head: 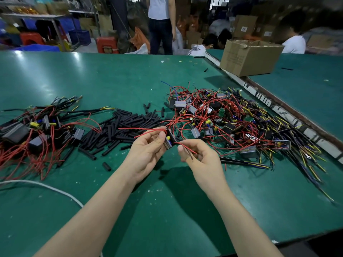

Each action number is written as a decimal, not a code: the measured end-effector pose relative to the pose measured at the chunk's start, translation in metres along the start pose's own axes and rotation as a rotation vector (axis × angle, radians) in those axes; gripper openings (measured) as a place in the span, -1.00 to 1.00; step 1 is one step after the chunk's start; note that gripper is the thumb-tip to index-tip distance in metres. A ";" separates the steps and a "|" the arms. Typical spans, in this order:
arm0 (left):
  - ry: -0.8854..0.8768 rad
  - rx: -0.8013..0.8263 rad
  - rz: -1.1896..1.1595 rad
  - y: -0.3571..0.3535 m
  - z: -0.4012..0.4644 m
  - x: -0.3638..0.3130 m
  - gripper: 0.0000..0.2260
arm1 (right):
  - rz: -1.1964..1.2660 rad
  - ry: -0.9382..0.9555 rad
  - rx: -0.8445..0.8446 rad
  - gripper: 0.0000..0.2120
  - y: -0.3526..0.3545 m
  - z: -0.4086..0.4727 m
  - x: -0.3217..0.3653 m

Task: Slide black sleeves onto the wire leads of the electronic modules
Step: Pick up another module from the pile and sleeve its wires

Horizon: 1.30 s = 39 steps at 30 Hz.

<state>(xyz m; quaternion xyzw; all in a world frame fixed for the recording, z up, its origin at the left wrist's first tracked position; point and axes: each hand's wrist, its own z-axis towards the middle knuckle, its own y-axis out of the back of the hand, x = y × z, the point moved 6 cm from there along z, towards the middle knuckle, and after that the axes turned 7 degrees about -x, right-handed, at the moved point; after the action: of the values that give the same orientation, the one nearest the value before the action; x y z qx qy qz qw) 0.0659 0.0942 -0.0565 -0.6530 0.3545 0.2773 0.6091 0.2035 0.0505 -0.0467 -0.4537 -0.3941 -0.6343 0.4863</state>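
My left hand grips a small black electronic module with a yellow part, and two red wire leads arch out of it to the left. My right hand pinches another red lead of that module between thumb and fingers; a black and yellow lead bundle runs out to the right from behind it. Loose black sleeves lie heaped just beyond my hands. A tangle of modules with bare leads lies to the right. Modules with sleeved leads lie to the left.
Everything lies on a green table. A white cable crosses its near left part. An open cardboard box stands at the back right beside a taped table seam. People stand and sit beyond the far edge.
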 end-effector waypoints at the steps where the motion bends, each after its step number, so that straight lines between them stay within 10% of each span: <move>1: -0.003 0.001 0.006 0.000 0.000 0.000 -0.85 | 0.004 0.005 -0.008 -0.89 0.000 0.000 0.001; 22: 0.001 -0.036 0.158 0.000 -0.009 0.008 -0.78 | 0.418 -0.298 -0.394 -0.80 0.035 -0.001 -0.004; 31: -0.048 -0.068 0.219 0.005 -0.006 0.005 -0.76 | -0.744 0.511 -0.290 -0.71 0.005 -0.017 0.028; 39: -0.039 -0.005 0.400 0.007 -0.002 0.009 -0.79 | -0.700 0.484 -0.163 -0.85 -0.005 -0.004 0.035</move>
<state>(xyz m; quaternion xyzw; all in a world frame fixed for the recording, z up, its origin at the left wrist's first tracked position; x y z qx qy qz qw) 0.0657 0.0906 -0.0676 -0.5657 0.4647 0.4060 0.5471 0.1943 0.0392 -0.0147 -0.1677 -0.3473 -0.8783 0.2825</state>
